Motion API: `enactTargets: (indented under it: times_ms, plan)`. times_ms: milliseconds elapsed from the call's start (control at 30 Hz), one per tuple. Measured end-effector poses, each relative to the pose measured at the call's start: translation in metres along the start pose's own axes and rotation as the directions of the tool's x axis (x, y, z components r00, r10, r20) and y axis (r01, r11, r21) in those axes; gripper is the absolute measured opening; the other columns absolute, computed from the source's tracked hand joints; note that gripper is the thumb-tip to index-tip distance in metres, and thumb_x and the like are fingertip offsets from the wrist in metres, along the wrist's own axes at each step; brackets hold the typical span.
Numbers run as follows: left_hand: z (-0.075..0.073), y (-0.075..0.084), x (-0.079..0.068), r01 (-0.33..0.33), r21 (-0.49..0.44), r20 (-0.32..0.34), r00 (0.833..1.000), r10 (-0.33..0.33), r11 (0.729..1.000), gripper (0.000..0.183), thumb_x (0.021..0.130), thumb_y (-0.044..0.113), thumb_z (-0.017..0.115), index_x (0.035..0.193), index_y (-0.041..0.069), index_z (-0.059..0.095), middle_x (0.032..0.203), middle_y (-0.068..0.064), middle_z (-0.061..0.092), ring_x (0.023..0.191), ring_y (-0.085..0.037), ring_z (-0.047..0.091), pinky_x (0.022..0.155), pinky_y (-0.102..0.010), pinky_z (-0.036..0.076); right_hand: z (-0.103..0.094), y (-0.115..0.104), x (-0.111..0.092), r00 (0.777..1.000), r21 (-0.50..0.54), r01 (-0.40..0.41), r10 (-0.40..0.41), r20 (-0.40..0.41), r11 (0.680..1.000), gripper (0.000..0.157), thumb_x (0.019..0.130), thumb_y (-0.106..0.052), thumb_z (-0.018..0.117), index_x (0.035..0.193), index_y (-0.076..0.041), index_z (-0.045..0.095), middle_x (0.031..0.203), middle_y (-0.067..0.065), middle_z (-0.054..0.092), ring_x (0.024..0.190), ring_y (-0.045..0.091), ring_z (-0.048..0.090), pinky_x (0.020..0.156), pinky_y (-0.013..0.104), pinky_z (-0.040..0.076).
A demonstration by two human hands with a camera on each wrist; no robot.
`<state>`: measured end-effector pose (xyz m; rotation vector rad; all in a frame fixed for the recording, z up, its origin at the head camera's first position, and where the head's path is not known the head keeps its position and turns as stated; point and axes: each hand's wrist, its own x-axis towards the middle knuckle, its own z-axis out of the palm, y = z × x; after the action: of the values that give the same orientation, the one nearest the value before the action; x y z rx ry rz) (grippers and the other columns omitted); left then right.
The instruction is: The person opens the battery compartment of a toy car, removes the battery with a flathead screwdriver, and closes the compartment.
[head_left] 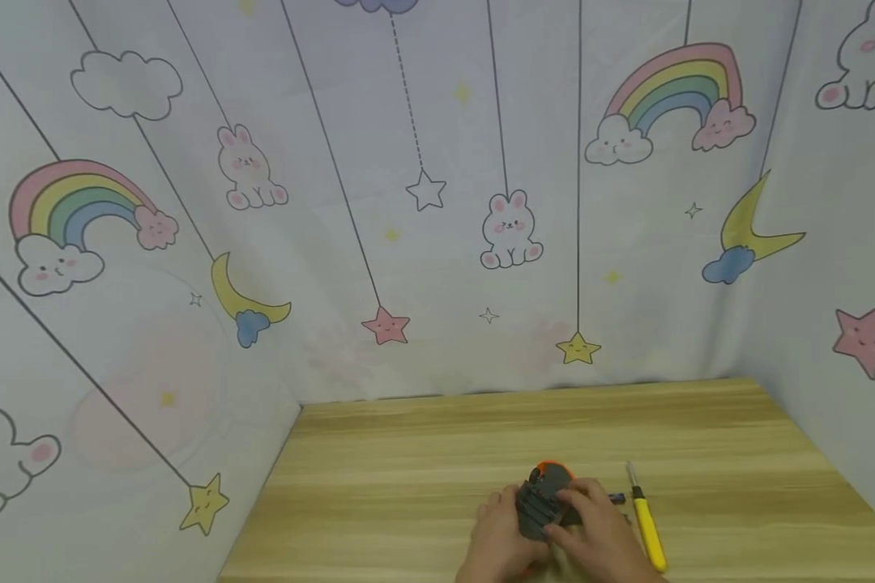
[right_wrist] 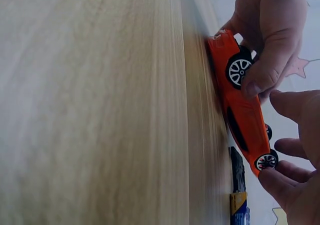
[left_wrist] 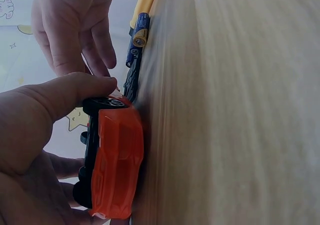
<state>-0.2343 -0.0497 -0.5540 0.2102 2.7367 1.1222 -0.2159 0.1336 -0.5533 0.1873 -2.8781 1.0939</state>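
Note:
An orange toy car (right_wrist: 245, 112) lies upside down on the table, its dark underside (head_left: 539, 508) turned up. My left hand (head_left: 499, 538) grips it at one end; in the right wrist view the left thumb (right_wrist: 260, 80) presses beside a wheel. My right hand (head_left: 605, 534) reaches over the other end with its fingers spread, one fingertip at the small front wheel (right_wrist: 266, 161). Close beyond the car lie a black plastic piece (left_wrist: 131, 82) and blue-and-gold batteries (left_wrist: 141, 27). The right hand partly covers the underside in the head view.
A screwdriver with a yellow handle (head_left: 649, 530) lies right of the hands, its tip pointing away. The wood-patterned table (head_left: 379, 461) is bordered by white curtains (head_left: 437, 267) printed with rainbows, rabbits and stars at the back and both sides.

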Motion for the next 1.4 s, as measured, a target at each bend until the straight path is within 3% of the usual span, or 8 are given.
enactTargets:
  times_ms: [267,433,667,733,1033,1133,1300,1400]
  plan:
    - [-0.006,-0.002,-0.002,-0.019,-0.046,0.037,0.999,0.021,0.999,0.098,0.065,0.045,0.093,0.143,0.003,0.051,0.127,-0.014,0.061,0.114,-0.035,0.055,0.096,-0.056,0.049,0.003,-0.006,0.003,1.000,0.005,-0.009,0.009,0.021,1.000,0.059,0.077,-0.041,0.088,0.121,-0.005,0.072,0.136,0.013,0.051,0.116,0.034,0.063,0.092,0.053,0.055]
    - [-0.011,-0.003,0.000,-0.029,-0.078,0.067,0.997,0.035,0.996,0.096,0.068,0.047,0.093,0.143,0.001,0.052,0.133,-0.017,0.062,0.123,-0.041,0.056,0.103,-0.061,0.045,0.002,-0.008,0.007,0.999,0.013,-0.022,0.021,0.034,1.000,0.058,0.078,-0.039,0.088,0.121,-0.004,0.072,0.138,0.014,0.051,0.117,0.034,0.062,0.093,0.055,0.054]
    - [-0.018,-0.005,0.004,-0.076,-0.123,0.077,0.993,0.086,0.989,0.065,0.074,0.026,0.091,0.131,0.007,0.066,0.118,-0.003,0.074,0.108,-0.023,0.068,0.096,-0.047,0.053,0.004,-0.010,0.011,0.999,0.026,-0.024,0.023,0.026,0.999,0.050,0.076,-0.026,0.088,0.117,-0.001,0.074,0.141,0.017,0.051,0.119,0.036,0.062,0.095,0.056,0.053]
    - [-0.021,-0.006,0.005,-0.077,-0.125,0.076,0.993,0.087,0.989,0.059,0.076,0.022,0.089,0.129,0.006,0.068,0.117,-0.003,0.074,0.107,-0.023,0.069,0.095,-0.047,0.054,0.005,-0.011,0.012,0.999,0.044,-0.024,0.023,0.027,0.999,0.046,0.076,-0.021,0.087,0.115,-0.001,0.074,0.141,0.018,0.051,0.118,0.036,0.063,0.095,0.056,0.054]
    - [-0.027,-0.008,0.006,0.033,-0.229,0.103,0.995,-0.010,0.973,0.051,0.078,0.011,0.086,0.124,0.002,0.068,0.102,-0.003,0.072,0.091,-0.020,0.066,0.083,-0.048,0.055,0.008,-0.012,0.017,0.994,0.085,-0.068,0.060,0.090,0.994,0.019,0.073,-0.015,0.079,0.092,-0.015,0.079,0.147,0.019,0.050,0.121,0.038,0.062,0.101,0.063,0.047]
    - [-0.027,-0.009,0.006,0.054,-0.238,0.089,0.995,-0.033,0.970,0.046,0.076,0.009,0.087,0.117,0.002,0.068,0.098,-0.002,0.070,0.087,-0.019,0.063,0.081,-0.047,0.055,0.009,-0.012,0.018,0.994,0.101,-0.073,0.065,0.086,0.992,0.024,0.074,-0.014,0.078,0.098,-0.014,0.078,0.148,0.019,0.051,0.127,0.043,0.058,0.101,0.062,0.048]
    - [-0.026,-0.010,0.006,0.053,-0.230,0.069,0.997,-0.037,0.972,0.042,0.075,0.009,0.088,0.111,0.003,0.067,0.095,-0.003,0.069,0.085,-0.020,0.063,0.079,-0.047,0.055,0.012,-0.012,0.017,0.992,0.198,-0.121,0.109,0.069,0.973,0.052,0.075,-0.006,0.077,0.126,-0.007,0.068,0.148,0.022,0.048,0.129,0.047,0.055,0.090,0.045,0.058]
    - [-0.024,-0.011,0.007,0.054,-0.239,0.063,0.997,-0.040,0.970,0.043,0.074,0.008,0.088,0.111,0.003,0.067,0.092,-0.002,0.069,0.083,-0.019,0.063,0.078,-0.045,0.055,0.012,-0.013,0.017,0.987,0.236,-0.157,0.143,0.076,0.959,0.061,0.076,-0.003,0.077,0.134,-0.003,0.061,0.146,0.023,0.047,0.124,0.044,0.059,0.087,0.040,0.060]
